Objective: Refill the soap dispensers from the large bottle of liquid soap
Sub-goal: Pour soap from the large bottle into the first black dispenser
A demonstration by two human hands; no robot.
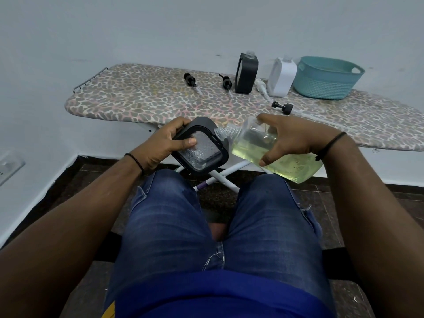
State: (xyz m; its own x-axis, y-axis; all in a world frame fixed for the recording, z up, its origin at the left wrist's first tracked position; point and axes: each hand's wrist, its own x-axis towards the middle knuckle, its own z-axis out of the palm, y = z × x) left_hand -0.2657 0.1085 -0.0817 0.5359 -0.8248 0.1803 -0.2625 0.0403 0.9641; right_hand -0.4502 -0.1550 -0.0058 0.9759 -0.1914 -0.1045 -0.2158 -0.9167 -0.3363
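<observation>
Head view: left hand is gripping the black dispenser, right hand is clutching the large bottle mid-body; it's looking heavy, sloshy, likely slippery.

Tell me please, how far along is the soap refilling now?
Done: pumps are off and lie on the ironing board. In hand: left hand holds a black dispenser; right hand tips the big soap bottle toward its neck. Left: black dispenser on the board and white one stand open.
</observation>
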